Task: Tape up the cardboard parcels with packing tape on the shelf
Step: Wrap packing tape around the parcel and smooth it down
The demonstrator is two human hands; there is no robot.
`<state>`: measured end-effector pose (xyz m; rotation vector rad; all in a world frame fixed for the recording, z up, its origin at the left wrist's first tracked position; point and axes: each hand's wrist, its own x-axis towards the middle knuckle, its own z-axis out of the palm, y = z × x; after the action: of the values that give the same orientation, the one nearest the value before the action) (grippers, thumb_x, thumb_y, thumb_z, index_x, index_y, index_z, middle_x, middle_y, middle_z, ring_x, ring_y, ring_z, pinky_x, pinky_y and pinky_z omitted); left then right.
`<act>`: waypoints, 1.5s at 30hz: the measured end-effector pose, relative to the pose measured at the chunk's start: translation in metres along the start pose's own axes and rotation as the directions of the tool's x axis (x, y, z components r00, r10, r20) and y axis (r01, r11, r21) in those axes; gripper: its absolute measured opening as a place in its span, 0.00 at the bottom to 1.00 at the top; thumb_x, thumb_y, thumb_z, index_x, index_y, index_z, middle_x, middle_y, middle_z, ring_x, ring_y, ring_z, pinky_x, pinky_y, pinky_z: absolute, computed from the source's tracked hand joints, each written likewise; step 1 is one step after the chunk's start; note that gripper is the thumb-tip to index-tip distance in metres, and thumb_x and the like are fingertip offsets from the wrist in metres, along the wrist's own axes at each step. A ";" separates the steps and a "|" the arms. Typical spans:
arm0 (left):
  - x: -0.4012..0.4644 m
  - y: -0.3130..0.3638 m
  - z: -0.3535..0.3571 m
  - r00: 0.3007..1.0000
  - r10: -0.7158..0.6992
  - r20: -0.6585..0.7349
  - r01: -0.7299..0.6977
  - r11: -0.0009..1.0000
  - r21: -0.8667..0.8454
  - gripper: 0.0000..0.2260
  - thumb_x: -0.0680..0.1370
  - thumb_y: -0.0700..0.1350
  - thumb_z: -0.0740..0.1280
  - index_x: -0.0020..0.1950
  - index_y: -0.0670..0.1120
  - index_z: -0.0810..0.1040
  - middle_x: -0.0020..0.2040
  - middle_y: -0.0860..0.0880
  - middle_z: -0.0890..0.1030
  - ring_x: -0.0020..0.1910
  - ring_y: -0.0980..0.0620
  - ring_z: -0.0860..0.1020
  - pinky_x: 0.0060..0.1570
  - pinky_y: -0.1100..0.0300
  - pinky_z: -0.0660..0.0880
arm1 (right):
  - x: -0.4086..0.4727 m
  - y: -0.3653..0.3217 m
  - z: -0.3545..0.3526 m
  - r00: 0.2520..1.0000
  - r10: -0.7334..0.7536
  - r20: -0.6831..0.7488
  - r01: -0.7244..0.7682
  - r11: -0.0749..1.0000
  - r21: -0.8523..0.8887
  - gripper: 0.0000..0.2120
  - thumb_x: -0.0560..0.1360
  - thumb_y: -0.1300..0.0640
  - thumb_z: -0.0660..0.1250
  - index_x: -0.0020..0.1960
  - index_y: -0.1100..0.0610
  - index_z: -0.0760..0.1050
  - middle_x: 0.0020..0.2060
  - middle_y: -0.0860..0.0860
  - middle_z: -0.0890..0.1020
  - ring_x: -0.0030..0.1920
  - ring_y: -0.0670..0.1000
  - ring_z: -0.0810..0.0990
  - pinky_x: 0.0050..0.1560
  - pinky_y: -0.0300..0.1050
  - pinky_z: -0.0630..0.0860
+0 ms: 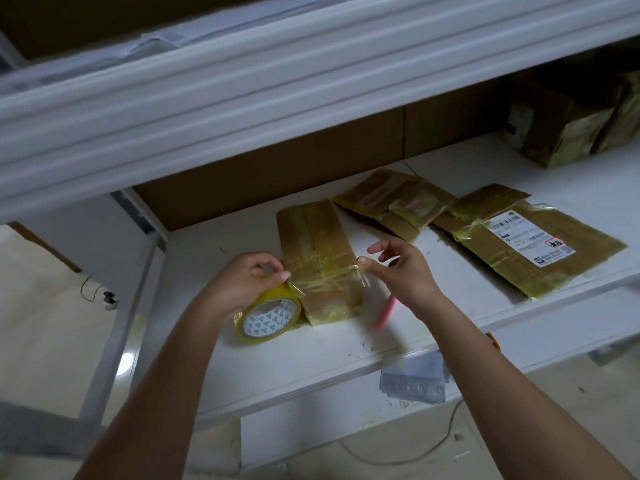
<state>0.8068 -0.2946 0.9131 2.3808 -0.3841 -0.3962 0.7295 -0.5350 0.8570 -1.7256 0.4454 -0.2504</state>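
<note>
Left hand (247, 277) grips tape roll (268, 315), right hand (398, 268) pinches its strip across parcel (317, 258); labels unreadable.

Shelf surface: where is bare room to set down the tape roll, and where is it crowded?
Bare white shelf lies left of the parcel being taped, out to the frame post, and along the front edge below the tape roll. Behind and right it is crowded: flattened parcels, the labelled parcel, and a pink object.

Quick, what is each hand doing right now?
Left hand: grips the tape roll.
Right hand: pinches the tape strip's free end over the parcel.
</note>
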 end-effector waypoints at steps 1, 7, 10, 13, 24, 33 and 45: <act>0.000 0.000 0.001 1.000 0.000 -0.010 0.000 1.000 -0.006 0.04 0.76 0.50 0.71 0.43 0.51 0.80 0.35 0.50 0.79 0.36 0.52 0.76 0.41 0.58 0.70 | -0.004 -0.002 0.000 0.997 -0.057 -0.051 0.058 0.998 0.000 0.10 0.73 0.54 0.74 0.53 0.52 0.79 0.47 0.48 0.77 0.41 0.48 0.74 0.38 0.35 0.71; -0.004 0.004 0.003 1.000 -0.001 -0.026 0.000 0.999 -0.039 0.05 0.77 0.50 0.71 0.43 0.51 0.80 0.36 0.52 0.79 0.37 0.55 0.76 0.39 0.59 0.70 | -0.047 0.004 0.023 0.928 -0.283 0.241 0.275 0.959 0.068 0.28 0.79 0.40 0.55 0.77 0.40 0.53 0.72 0.28 0.58 0.69 0.26 0.56 0.68 0.24 0.57; -0.007 0.001 0.005 0.999 -0.020 -0.032 0.018 0.998 -0.067 0.04 0.77 0.51 0.71 0.42 0.53 0.80 0.42 0.51 0.81 0.42 0.53 0.78 0.45 0.57 0.74 | -0.052 0.003 0.026 0.920 -0.277 0.278 0.280 0.959 0.030 0.30 0.79 0.42 0.55 0.79 0.43 0.52 0.76 0.34 0.53 0.72 0.29 0.52 0.65 0.20 0.54; -0.008 -0.001 0.007 0.999 -0.036 -0.033 0.033 0.994 -0.101 0.04 0.76 0.52 0.71 0.42 0.54 0.80 0.44 0.52 0.81 0.47 0.50 0.79 0.51 0.51 0.76 | -0.045 -0.009 0.016 0.904 -0.345 0.252 0.395 0.900 -0.185 0.26 0.81 0.44 0.57 0.78 0.49 0.60 0.77 0.39 0.54 0.75 0.36 0.53 0.70 0.34 0.65; -0.011 -0.004 0.015 0.995 -0.053 -0.081 0.038 0.983 -0.178 0.04 0.76 0.51 0.72 0.41 0.54 0.81 0.44 0.49 0.82 0.47 0.48 0.81 0.53 0.51 0.77 | -0.047 -0.022 0.032 0.800 -0.438 0.411 0.594 0.474 -0.650 0.38 0.78 0.34 0.47 0.78 0.59 0.57 0.78 0.54 0.54 0.79 0.50 0.47 0.77 0.46 0.42; -0.013 -0.007 0.010 0.997 -0.046 -0.061 0.032 0.976 -0.214 0.06 0.76 0.52 0.71 0.50 0.52 0.82 0.49 0.49 0.84 0.47 0.51 0.82 0.49 0.57 0.78 | -0.042 -0.017 0.054 0.758 -0.531 0.380 0.636 0.471 -0.611 0.35 0.77 0.36 0.45 0.72 0.57 0.70 0.74 0.52 0.68 0.76 0.50 0.61 0.75 0.44 0.46; -0.033 -0.009 -0.009 0.987 -0.006 0.158 0.075 0.895 -0.439 0.13 0.74 0.53 0.70 0.56 0.52 0.81 0.48 0.48 0.85 0.45 0.50 0.84 0.41 0.62 0.78 | -0.020 -0.001 0.032 0.752 -0.595 0.284 0.649 0.591 -0.479 0.22 0.80 0.41 0.52 0.61 0.53 0.77 0.63 0.45 0.78 0.68 0.44 0.71 0.73 0.42 0.56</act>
<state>0.7818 -0.2707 0.9196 1.9181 -0.2767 -0.6182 0.7246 -0.4979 0.8532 -2.4317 -0.2308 -0.5895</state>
